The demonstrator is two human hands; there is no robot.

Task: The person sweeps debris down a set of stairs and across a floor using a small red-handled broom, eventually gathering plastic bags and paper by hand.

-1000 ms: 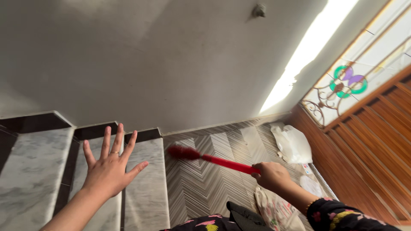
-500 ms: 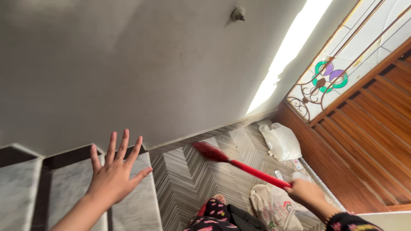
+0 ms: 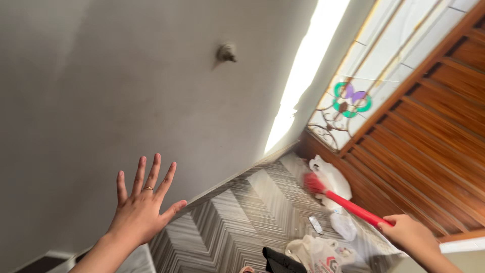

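The red brush [image 3: 343, 200] is now swinging toward the floor's [image 3: 237, 217] wooden-door edge, bristles pointing away over the white bag [image 3: 331, 177]; right hand [image 3: 411, 235] gripping its handle, left hand [image 3: 144, 205] spreading open.

Thin gold ring [image 3: 148, 188] on left grip [image 3: 141, 212].

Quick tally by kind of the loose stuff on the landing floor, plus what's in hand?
Red brush, held in right hand: 1
White plastic bags: 2
Printed cloth bag: 1
Small flat packet: 1
Black item: 1
Total: 6
Left hand open, holds nothing.
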